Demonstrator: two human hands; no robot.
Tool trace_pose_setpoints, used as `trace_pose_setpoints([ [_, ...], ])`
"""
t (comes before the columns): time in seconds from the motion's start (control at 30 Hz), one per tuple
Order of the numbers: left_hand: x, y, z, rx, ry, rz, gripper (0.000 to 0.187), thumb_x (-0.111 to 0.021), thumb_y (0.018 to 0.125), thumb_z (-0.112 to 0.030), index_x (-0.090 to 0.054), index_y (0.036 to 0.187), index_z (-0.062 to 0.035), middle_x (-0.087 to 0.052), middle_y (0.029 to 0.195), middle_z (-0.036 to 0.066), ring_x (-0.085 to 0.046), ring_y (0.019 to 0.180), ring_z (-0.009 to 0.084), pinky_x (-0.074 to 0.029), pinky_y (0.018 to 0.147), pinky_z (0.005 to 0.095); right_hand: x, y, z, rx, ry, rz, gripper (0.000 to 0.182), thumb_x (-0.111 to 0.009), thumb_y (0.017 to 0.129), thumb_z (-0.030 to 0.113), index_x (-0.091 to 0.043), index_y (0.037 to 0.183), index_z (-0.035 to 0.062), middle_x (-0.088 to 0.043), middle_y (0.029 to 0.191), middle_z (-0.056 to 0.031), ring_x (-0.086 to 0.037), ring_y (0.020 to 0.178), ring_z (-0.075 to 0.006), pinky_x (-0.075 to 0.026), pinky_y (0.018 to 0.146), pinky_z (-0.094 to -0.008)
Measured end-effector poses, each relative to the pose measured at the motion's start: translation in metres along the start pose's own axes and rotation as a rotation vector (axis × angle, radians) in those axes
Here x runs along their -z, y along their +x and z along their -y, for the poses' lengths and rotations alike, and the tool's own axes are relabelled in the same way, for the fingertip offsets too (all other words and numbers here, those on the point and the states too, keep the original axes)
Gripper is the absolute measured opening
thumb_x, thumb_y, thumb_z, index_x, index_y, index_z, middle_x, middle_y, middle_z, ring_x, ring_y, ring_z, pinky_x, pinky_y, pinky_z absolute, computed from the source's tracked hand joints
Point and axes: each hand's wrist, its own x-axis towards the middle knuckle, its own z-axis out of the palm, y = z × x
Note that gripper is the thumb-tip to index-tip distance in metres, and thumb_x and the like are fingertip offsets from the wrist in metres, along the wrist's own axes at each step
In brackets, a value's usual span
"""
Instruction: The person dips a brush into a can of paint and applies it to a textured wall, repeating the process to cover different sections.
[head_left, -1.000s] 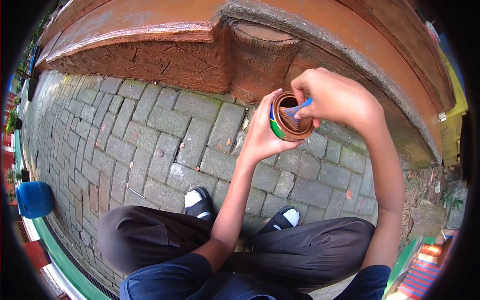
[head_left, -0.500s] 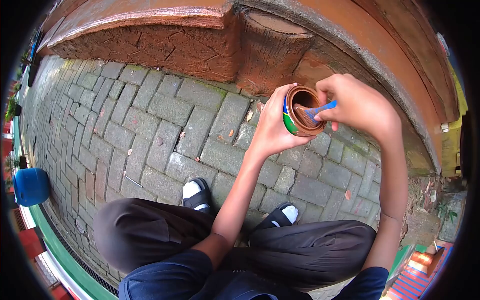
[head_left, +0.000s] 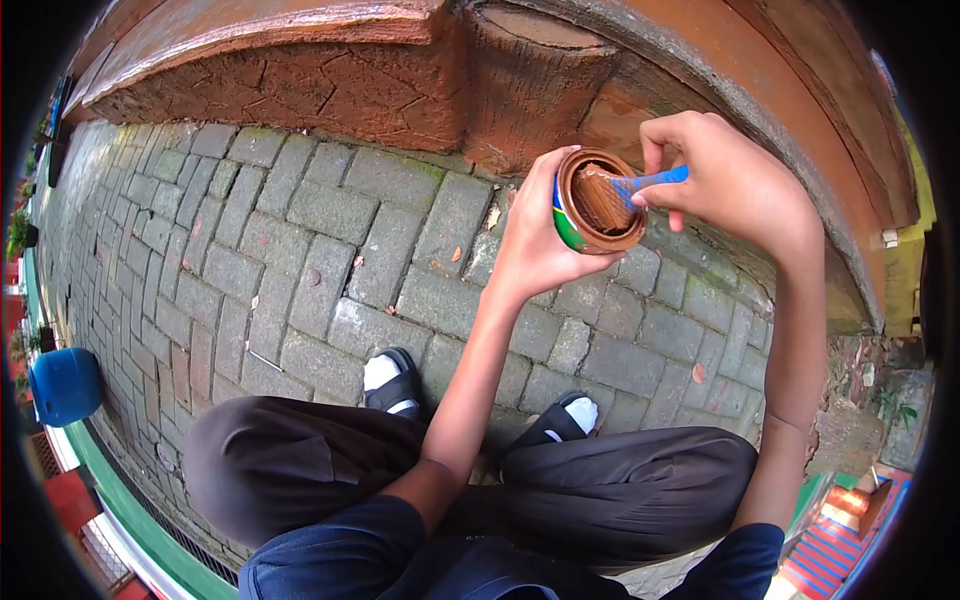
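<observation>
My left hand [head_left: 533, 232] wraps around a small paint can [head_left: 571, 228] with a green, blue and white label, tilting its mouth toward me. Brown paint coats the can's rim and inside. Between the fingers of my right hand [head_left: 722, 178] is the blue handle of a paintbrush [head_left: 650, 182]. Its brown, paint-covered bristles lie inside the can's mouth, against the inner wall as far as I can see. How deep the paint is cannot be made out.
A brown-painted low wall [head_left: 330, 95] with a stump-shaped post [head_left: 535, 75] runs along the far side. Grey paving bricks [head_left: 330, 270] cover the ground, with a few dry leaves. A blue barrel [head_left: 65, 385] stands at far left. My sandalled feet are below the can.
The brush has come up and its bristles show more in the can's mouth. My right hand has risen slightly, and the can has shifted a little left and up in view.
</observation>
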Motion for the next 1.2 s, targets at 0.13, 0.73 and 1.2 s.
trace_pose_setpoints([
  [0.13,0.003,-0.002,0.004,-0.027,0.05,0.032,0.108,-0.097,0.051,-0.025,-0.038,0.138,0.0023,-0.054,0.13,0.015,-0.055,0.123,0.0272,-0.044,0.107,0.0401,0.015,-0.008,-0.003,-0.023,0.112,0.042,0.026,-0.075,0.084,0.01,-0.051,0.079,0.0014,-0.061,0.068,-0.0051,-0.065,0.055,-0.0102,-0.041,0.043,-0.027],
  [0.73,0.008,-0.002,0.019,0.03,0.102,-0.355,0.101,-0.095,0.056,-0.011,-0.036,0.137,0.0021,-0.056,0.126,0.016,-0.058,0.117,0.0236,-0.048,0.102,0.0375,0.039,-0.002,-0.026,-0.014,0.271,-0.082,0.025,-0.073,0.09,0.026,-0.062,0.095,0.0042,-0.057,0.055,0.0021,-0.042,0.04,0.0009,-0.024,0.037,-0.0168],
  [1.2,0.015,0.043,0.035,0.049,0.163,-0.633,0.092,-0.094,0.058,-0.012,-0.041,0.132,0.0011,-0.057,0.123,0.014,-0.059,0.113,0.023,-0.048,0.1,0.0367,0.023,0.033,-0.039,0.147,0.518,-0.214,0.031,-0.072,0.091,0.028,-0.071,0.107,0.0016,-0.058,0.061,0.0019,-0.042,0.046,-0.0009,-0.029,0.041,-0.019],
])
